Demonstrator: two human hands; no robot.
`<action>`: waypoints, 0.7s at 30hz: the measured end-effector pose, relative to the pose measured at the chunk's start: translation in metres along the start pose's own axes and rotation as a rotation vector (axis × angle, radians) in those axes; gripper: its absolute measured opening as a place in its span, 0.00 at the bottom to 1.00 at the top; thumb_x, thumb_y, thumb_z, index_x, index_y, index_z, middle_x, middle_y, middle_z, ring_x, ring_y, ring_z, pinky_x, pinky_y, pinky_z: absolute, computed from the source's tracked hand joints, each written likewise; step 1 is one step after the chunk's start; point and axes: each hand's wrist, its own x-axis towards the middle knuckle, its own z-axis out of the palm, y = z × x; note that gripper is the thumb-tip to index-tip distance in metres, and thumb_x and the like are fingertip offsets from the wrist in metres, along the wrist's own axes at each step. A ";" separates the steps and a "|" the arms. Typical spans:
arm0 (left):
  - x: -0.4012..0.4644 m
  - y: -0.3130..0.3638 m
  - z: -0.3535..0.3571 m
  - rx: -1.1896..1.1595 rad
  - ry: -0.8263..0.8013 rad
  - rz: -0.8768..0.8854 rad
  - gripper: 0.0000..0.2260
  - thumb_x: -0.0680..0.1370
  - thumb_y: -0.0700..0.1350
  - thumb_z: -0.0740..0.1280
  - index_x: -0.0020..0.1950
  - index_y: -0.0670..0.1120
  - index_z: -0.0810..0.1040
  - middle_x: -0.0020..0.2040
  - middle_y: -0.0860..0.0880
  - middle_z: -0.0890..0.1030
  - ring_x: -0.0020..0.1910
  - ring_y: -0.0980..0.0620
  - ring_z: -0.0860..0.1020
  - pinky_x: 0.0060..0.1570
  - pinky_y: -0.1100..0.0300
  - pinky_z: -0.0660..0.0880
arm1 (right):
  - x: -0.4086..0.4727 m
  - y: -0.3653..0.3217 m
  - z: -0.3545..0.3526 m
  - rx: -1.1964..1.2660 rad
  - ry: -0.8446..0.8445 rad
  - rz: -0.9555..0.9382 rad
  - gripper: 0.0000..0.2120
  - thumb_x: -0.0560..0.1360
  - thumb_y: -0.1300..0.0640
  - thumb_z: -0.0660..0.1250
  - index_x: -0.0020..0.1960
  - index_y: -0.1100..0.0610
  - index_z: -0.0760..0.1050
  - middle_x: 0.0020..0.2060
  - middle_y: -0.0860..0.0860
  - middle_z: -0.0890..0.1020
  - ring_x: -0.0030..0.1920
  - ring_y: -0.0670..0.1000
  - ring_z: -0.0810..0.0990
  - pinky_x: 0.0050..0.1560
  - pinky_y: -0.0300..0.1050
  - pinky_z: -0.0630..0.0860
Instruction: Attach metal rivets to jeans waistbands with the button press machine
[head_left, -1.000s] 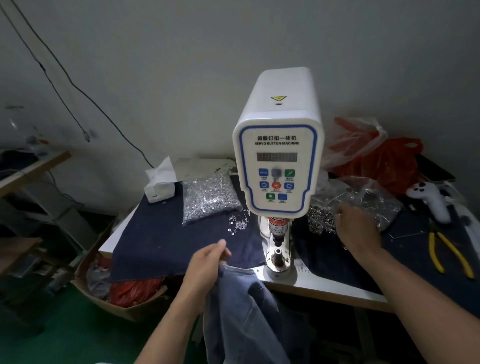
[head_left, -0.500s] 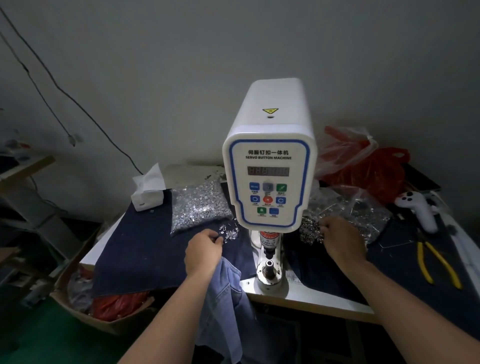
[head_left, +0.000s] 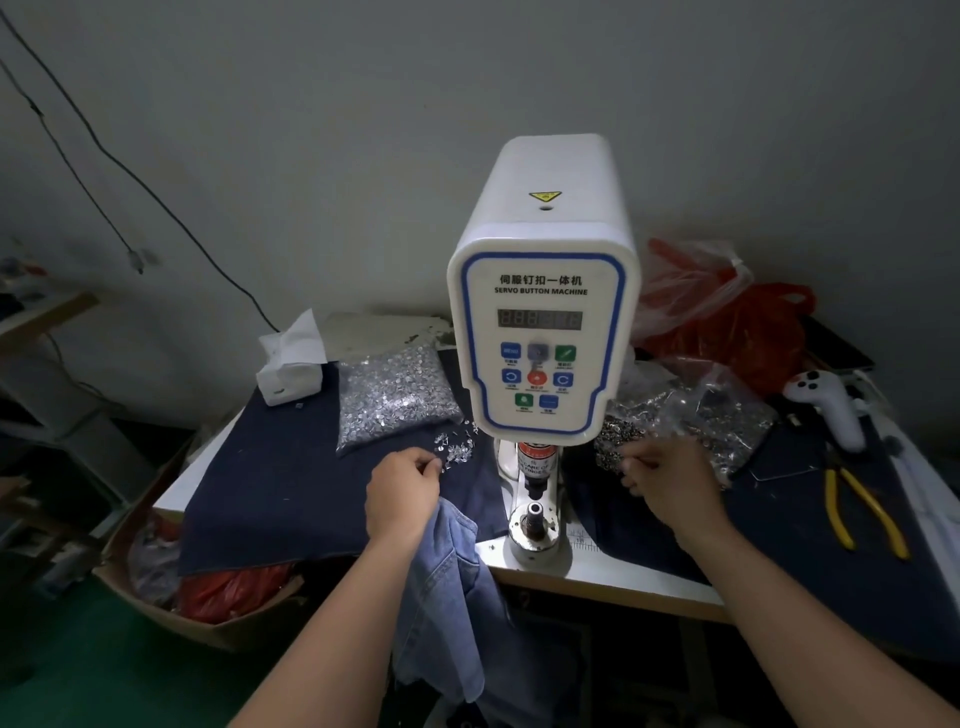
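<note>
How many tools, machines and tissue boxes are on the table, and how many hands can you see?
White servo button press machine: 1
Yellow-handled pliers: 1
White tissue box: 1
Hands: 2, the left hand gripping blue denim jeans, the right hand at the dark metal rivets
Total: 5

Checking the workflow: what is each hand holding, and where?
Left hand grips the jeans by their top edge; right hand reaches into loose rivets, any hold unclear.
</note>
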 end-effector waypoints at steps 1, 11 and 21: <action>0.000 -0.001 0.000 0.006 0.002 0.010 0.06 0.82 0.48 0.68 0.49 0.55 0.84 0.49 0.52 0.84 0.47 0.48 0.80 0.45 0.56 0.72 | -0.005 0.001 0.003 0.114 -0.036 0.054 0.08 0.79 0.69 0.68 0.52 0.59 0.83 0.39 0.52 0.86 0.35 0.48 0.85 0.36 0.38 0.79; 0.006 0.001 0.000 0.041 -0.028 -0.047 0.04 0.81 0.48 0.68 0.49 0.57 0.80 0.47 0.54 0.83 0.44 0.50 0.77 0.42 0.57 0.71 | -0.041 0.012 0.012 0.176 -0.127 0.148 0.09 0.80 0.55 0.70 0.44 0.60 0.82 0.34 0.54 0.84 0.28 0.44 0.79 0.32 0.39 0.77; 0.004 -0.001 0.001 0.028 -0.018 -0.044 0.05 0.82 0.48 0.67 0.47 0.58 0.79 0.47 0.54 0.83 0.45 0.48 0.79 0.43 0.55 0.72 | -0.055 -0.003 0.023 0.420 -0.207 0.284 0.07 0.80 0.69 0.65 0.52 0.64 0.81 0.39 0.57 0.87 0.36 0.49 0.84 0.39 0.39 0.82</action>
